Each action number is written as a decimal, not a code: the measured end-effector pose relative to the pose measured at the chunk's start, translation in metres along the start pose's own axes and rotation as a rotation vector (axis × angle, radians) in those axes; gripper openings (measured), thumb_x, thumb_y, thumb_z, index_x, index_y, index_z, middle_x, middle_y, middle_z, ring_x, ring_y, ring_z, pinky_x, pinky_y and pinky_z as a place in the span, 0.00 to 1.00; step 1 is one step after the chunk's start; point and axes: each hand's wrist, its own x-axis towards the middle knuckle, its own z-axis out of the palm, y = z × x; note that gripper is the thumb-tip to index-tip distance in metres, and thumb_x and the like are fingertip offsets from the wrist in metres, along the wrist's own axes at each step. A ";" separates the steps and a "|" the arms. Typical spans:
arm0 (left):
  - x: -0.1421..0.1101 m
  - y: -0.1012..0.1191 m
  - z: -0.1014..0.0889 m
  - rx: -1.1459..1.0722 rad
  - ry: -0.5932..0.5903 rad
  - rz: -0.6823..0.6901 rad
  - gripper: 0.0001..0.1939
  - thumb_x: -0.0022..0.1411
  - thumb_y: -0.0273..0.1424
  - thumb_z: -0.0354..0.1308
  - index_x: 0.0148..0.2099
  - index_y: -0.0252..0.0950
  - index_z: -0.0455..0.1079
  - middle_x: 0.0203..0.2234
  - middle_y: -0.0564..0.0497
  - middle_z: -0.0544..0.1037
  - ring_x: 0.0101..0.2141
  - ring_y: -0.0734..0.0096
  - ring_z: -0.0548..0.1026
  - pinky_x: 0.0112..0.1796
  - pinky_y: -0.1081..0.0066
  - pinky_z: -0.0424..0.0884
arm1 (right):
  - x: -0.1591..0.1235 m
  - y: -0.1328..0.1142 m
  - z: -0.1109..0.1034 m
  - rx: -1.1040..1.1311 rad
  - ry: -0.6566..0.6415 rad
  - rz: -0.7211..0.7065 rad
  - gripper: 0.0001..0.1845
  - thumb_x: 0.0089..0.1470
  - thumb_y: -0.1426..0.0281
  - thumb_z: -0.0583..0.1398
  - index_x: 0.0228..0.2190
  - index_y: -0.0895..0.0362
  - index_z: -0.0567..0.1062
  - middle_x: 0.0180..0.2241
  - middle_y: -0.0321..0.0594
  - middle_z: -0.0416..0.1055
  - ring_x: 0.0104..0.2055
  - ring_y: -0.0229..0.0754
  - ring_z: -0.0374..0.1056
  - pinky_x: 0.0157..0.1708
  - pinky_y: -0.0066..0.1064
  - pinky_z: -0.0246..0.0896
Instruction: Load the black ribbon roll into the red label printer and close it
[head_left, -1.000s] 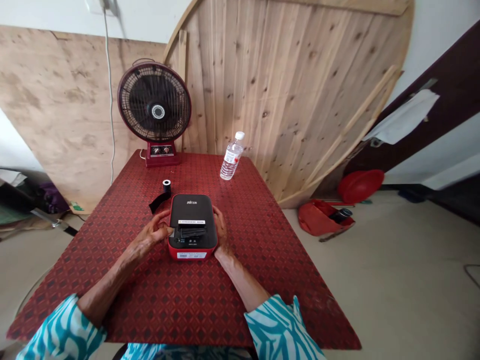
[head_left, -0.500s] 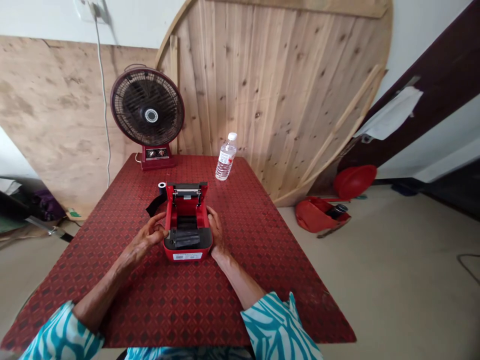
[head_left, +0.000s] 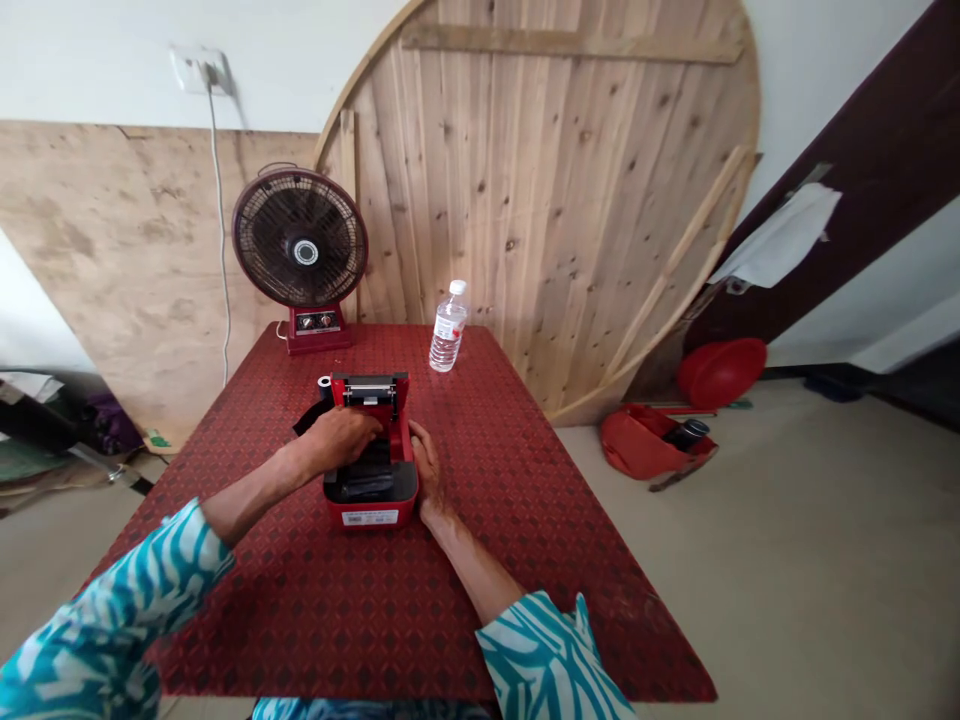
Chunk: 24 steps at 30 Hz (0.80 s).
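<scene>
A red and black label printer (head_left: 370,518) stands on the table with its lid (head_left: 373,388) raised. Black ribbon (head_left: 367,483) lies across its front part. My left hand (head_left: 346,440) reaches over the printer's left wall into its open inside. Its fingers are curled down, and what they hold, if anything, is hidden. Along the right side of the printer, my right hand (head_left: 427,470) grips the casing. A small roll (head_left: 324,383) with a white core stands by the printer's back left corner, and a dark strip (head_left: 311,412) lies beside it, partly behind my left hand.
The table (head_left: 525,580) has a red patterned cover. At its far side stand a dark red fan (head_left: 300,240) and a clear water bottle (head_left: 447,335). A round wooden board (head_left: 540,200) leans on the wall behind. An orange-red bag (head_left: 637,445) lies on the floor at right.
My left hand has moved from the printer's left edge up and right into its open inside. My right hand stays at the right side. The view has tilted up slightly.
</scene>
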 end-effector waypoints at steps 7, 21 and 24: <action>0.024 0.004 0.009 0.097 -0.160 -0.016 0.09 0.56 0.23 0.54 0.36 0.33 0.76 0.33 0.37 0.80 0.37 0.50 0.78 0.38 0.59 0.70 | 0.002 0.007 -0.004 0.018 -0.019 0.041 0.25 0.53 0.53 0.55 0.49 0.52 0.72 0.51 0.41 0.71 0.56 0.47 0.63 0.56 0.42 0.55; -0.015 0.022 -0.024 0.042 0.001 0.075 0.21 0.58 0.26 0.57 0.55 0.37 0.68 0.48 0.42 0.74 0.49 0.53 0.73 0.47 0.62 0.68 | 0.000 -0.002 -0.004 0.010 -0.050 0.054 0.27 0.53 0.51 0.55 0.49 0.52 0.71 0.52 0.42 0.70 0.55 0.48 0.64 0.55 0.42 0.56; -0.037 0.014 -0.053 -0.146 0.217 0.109 0.22 0.58 0.31 0.57 0.55 0.42 0.69 0.44 0.46 0.75 0.44 0.58 0.74 0.47 0.63 0.68 | 0.000 -0.001 -0.004 0.029 -0.057 0.067 0.27 0.53 0.50 0.55 0.49 0.52 0.71 0.53 0.42 0.69 0.56 0.48 0.62 0.56 0.42 0.55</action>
